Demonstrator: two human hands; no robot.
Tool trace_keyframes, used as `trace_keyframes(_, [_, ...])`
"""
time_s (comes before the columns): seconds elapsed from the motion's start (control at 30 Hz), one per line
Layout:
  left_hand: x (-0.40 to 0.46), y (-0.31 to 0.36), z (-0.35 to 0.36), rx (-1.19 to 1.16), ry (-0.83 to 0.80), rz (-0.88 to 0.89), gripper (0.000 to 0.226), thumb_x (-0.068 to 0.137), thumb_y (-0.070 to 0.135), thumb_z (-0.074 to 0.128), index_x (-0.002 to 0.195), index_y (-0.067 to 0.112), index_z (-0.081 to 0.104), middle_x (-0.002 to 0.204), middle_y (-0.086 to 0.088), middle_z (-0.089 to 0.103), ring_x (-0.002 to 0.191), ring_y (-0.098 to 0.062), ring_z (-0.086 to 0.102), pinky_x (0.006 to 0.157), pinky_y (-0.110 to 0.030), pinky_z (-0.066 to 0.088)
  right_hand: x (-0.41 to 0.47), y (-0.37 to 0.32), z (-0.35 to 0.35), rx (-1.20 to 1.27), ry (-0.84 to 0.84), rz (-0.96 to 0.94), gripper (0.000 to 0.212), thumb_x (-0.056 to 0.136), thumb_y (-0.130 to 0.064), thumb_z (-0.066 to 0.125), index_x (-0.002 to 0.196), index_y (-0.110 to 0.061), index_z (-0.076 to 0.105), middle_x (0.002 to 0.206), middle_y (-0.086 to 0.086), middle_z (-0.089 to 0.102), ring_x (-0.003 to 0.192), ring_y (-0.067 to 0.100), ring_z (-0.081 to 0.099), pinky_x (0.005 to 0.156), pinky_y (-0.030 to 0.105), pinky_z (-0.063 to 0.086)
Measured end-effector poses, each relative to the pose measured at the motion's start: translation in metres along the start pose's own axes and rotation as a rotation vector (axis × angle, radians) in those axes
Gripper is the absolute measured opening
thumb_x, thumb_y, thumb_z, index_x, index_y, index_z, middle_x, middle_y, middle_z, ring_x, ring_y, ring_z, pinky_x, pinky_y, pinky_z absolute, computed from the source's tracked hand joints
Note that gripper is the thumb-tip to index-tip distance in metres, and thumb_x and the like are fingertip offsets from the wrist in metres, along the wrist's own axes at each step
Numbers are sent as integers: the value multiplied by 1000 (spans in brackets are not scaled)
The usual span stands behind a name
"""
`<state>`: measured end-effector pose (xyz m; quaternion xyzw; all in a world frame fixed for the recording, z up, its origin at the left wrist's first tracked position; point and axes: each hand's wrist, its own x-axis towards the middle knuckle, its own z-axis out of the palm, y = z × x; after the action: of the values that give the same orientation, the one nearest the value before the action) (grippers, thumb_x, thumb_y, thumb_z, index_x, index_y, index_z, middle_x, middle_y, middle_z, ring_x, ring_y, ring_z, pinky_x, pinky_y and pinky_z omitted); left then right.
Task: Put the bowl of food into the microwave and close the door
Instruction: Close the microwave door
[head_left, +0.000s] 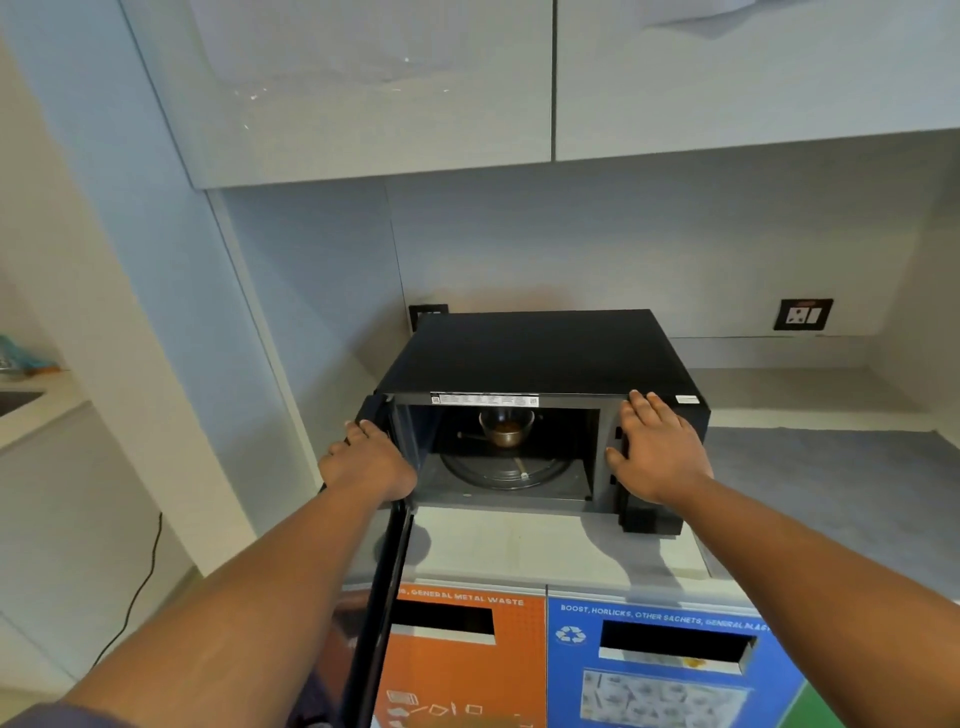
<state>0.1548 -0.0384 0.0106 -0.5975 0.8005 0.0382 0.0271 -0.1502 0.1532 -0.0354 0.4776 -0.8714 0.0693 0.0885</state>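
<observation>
Although the small clear glass bowl of brown food already sits inside the black box-shaped microwave, toward the back of the round glass turntable, the dark hinged door stands wide open, swung out to the left with its edge toward the camera. Placement is judged complete; closing remains.

The left hand rests on the door's upper part near the hinge, fingers curled over its top edge in a loose hold. The right hand lies flat and spread against the control-panel side of the oven front, gripping nothing, apparently bracing the body.

The door hangs left of the cavity, so the closing sweep must travel rightward across the opening. The left hand is the nearer to it and already in contact.

Below the pale counter, orange and blue waste-bin fronts show.
</observation>
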Motion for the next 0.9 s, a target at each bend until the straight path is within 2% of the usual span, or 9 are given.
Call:
trace_keyframes(0.13, [-5,13,-3,9,-16,16,94,95,40,54,162,4,-1,173,-14,1,154,-39,23,118,-48,32,1,5,-3,13,7,-10,81,96,-63,38,162,-19,19,172,4,13,158,25,8,123,47,17])
trace_keyframes(0.3, [-10,32,4,-108,-32,57,90,100,40,49,162,5,-4,173,-13,-8,156,-39,14,120,-48,28,1,8,-6,54,41,-21,82,94,-67,31,160,-19,28,170,3,22,156,22,17,123,45,19])
trace_keyframes(0.43, [-9,50,6,-204,-43,109,83,100,44,37,163,9,-3,172,-11,-14,158,-38,-11,126,-50,8,4,11,-9,73,48,-36,80,94,-67,25,158,-19,34,167,2,29,155,21,22,122,45,19])
trace_keyframes(0.57, [-8,74,12,-170,29,352,75,100,51,29,165,17,9,174,-6,-4,158,-32,-13,125,-47,-2,7,13,-15,138,84,-39,70,99,-62,25,150,-19,47,162,3,40,151,21,32,121,45,22])
trace_keyframes(0.67, [-13,93,17,-170,65,594,71,102,60,24,164,26,21,174,3,10,159,-25,-2,125,-45,3,9,16,-17,162,94,-57,62,103,-57,27,142,-20,58,156,2,50,146,22,41,119,46,27])
trace_keyframes(0.77, [-17,112,22,-158,80,772,73,98,70,18,162,35,24,172,9,16,159,-19,2,124,-43,7,11,19,-22,295,119,-46,58,99,-61,23,108,-25,67,126,-1,69,124,28,60,104,44,41])
trace_keyframes(0.8, [-18,118,23,-152,86,813,77,95,75,14,161,37,23,172,10,17,159,-18,2,124,-43,7,11,21,-23,334,127,-33,60,98,-64,22,110,-26,67,124,-1,70,123,28,61,102,43,42])
trace_keyframes(0.83, [-17,124,23,-145,93,842,82,91,80,10,161,39,22,172,10,16,159,-17,1,124,-44,7,12,22,-23,345,122,-25,66,98,-66,22,125,-24,65,134,1,67,129,29,57,106,45,40])
trace_keyframes(0.9, [-13,135,24,-133,104,870,89,86,86,5,161,41,19,172,10,13,159,-18,0,125,-45,7,13,29,-21,295,60,-28,83,95,-76,19,149,-19,48,156,5,49,147,27,39,118,47,28])
